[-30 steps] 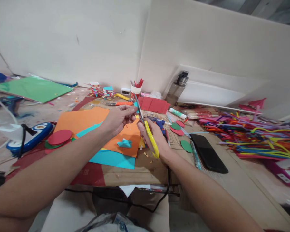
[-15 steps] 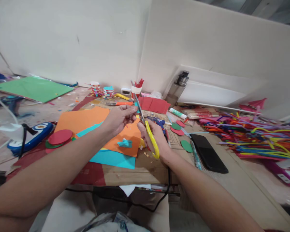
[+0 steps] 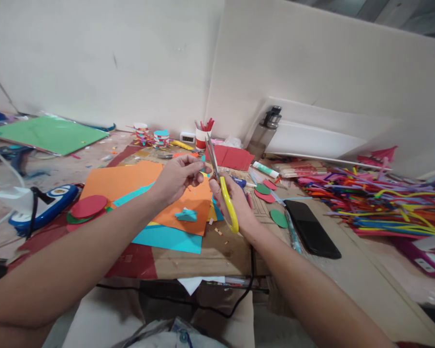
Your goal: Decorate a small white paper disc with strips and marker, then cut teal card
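My right hand [image 3: 235,200] grips yellow-handled scissors [image 3: 223,191], their blades pointing up and away. My left hand [image 3: 177,176] pinches a small teal paper piece [image 3: 203,158] right beside the blades. Both hands hover above an orange sheet [image 3: 130,181] and a teal sheet [image 3: 166,237] on the wooden table. A small folded teal paper scrap [image 3: 186,214] lies on the orange sheet below my hands.
Red and green paper circles [image 3: 89,207] lie left by a blue glue gun stand [image 3: 47,205]. A black phone [image 3: 311,227], a glue stick [image 3: 266,169], a bottle [image 3: 266,130] and a big pile of coloured pipe cleaners [image 3: 377,205] sit right. A green sheet [image 3: 47,133] lies far left.
The scissors have tilted more upright and shifted slightly right; my left hand has kept its pinch on the teal piece beside the blades.
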A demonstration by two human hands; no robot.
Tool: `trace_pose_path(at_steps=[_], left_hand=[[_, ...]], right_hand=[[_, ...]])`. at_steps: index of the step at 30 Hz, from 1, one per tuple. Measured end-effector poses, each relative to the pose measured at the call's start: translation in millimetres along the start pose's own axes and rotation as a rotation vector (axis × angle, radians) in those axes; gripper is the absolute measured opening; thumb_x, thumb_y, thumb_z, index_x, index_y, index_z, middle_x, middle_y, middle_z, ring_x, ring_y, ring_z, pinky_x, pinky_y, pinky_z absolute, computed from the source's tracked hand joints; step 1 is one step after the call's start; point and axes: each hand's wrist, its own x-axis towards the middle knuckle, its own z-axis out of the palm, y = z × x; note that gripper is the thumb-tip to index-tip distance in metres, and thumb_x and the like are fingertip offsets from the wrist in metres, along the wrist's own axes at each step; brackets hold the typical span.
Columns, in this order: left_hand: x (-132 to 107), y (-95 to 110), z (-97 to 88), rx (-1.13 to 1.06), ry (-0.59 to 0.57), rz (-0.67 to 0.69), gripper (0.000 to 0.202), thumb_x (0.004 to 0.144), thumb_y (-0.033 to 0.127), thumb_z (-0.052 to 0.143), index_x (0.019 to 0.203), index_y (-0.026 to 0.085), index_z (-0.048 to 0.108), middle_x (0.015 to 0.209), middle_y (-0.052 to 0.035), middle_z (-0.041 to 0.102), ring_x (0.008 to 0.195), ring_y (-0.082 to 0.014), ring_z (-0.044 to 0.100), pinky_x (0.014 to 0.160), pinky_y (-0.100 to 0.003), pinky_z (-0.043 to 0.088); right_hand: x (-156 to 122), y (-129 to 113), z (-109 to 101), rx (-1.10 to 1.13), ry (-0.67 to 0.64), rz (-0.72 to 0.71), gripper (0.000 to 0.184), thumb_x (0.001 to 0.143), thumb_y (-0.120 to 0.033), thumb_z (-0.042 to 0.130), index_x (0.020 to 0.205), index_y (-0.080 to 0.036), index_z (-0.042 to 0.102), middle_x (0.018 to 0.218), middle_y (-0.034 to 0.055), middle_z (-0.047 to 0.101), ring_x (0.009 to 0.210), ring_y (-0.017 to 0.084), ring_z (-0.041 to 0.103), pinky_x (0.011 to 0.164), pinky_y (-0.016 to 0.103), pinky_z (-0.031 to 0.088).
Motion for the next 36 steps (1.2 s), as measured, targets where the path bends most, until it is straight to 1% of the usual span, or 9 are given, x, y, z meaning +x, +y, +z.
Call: trace_pose_path(at_steps=[4,8,13,15,22,32,36], left_hand=[[1.0,-1.1,-2.1,-0.031,-0.032,-0.026,0.022,0.07,0.029,0.074,0.071,0.014,0.058,0.071,-0.0041,0.069,0.05,-0.0073,0.057,0.047,-0.02,0.038],[0.9,-1.6,-1.6,-0.036,-0.049,-0.036,0.022,0.07,0.029,0.074,0.07,0.013,0.059,0.068,-0.0042,0.068,0.05,-0.0081,0.058,0.047,-0.02,0.038],[1.1,-3.3,-1.6,-0.042,-0.048,-0.049,0.022,0.072,0.029,0.073,0.07,0.012,0.06,0.07,-0.0055,0.069,0.051,-0.0076,0.058,0.047,-0.019,0.038],[1.4,-4.1,-2.2,-0.044,-0.05,-0.054,0.02,0.072,0.029,0.072,0.07,0.012,0.06,0.072,-0.0057,0.069,0.052,-0.0072,0.058,0.047,-0.019,0.038],[1.5,-4.5,-2.6,-0.053,-0.05,-0.062,0.02,0.072,0.029,0.072,0.072,0.012,0.062,0.069,-0.0042,0.068,0.052,-0.0073,0.058,0.048,-0.018,0.038],[0.8,-3.5,-0.9,-0.052,-0.023,-0.068,0.019,0.072,0.027,0.071,0.072,0.012,0.06,0.069,-0.0039,0.067,0.052,-0.0073,0.058,0.047,-0.018,0.038],[0.6,-3.9,-1.1,-0.048,-0.034,-0.067,0.02,0.072,0.028,0.072,0.072,0.012,0.06,0.069,-0.0043,0.067,0.052,-0.0072,0.058,0.047,-0.018,0.038]], right_hand=[[-3.2,1.6,-0.4,-0.039,-0.064,0.04,0.036,0.085,-0.057,0.051,0.089,-0.021,0.053,0.068,-0.0031,0.044,0.055,0.009,0.036,0.049,0.022,0.031],[-4.3,1.4,1.1,-0.035,-0.074,0.051,0.039,0.085,-0.058,0.051,0.095,-0.021,0.056,0.068,-0.0018,0.048,0.054,0.01,0.038,0.049,0.022,0.032],[-4.3,0.2,3.0,-0.025,-0.046,0.037,0.042,0.085,-0.059,0.05,0.096,-0.02,0.058,0.079,0.0021,0.054,0.059,0.01,0.041,0.05,0.021,0.034],[-4.8,0.4,3.3,-0.023,-0.043,0.032,0.042,0.085,-0.06,0.049,0.095,-0.02,0.058,0.082,0.0023,0.055,0.06,0.01,0.041,0.05,0.022,0.034],[-5.3,5.7,2.0,-0.087,-0.066,0.02,0.04,0.087,-0.059,0.048,0.092,-0.02,0.055,0.072,-0.0013,0.047,0.056,0.009,0.037,0.049,0.021,0.032],[-6.8,5.1,3.7,-0.083,-0.062,0.033,0.039,0.087,-0.059,0.048,0.09,-0.021,0.053,0.068,-0.003,0.046,0.053,0.009,0.037,0.047,0.021,0.031],[-7.5,2.9,5.0,-0.05,-0.055,0.071,0.04,0.085,-0.061,0.05,0.088,-0.021,0.054,0.066,-0.0033,0.047,0.051,0.009,0.038,0.046,0.021,0.033]])
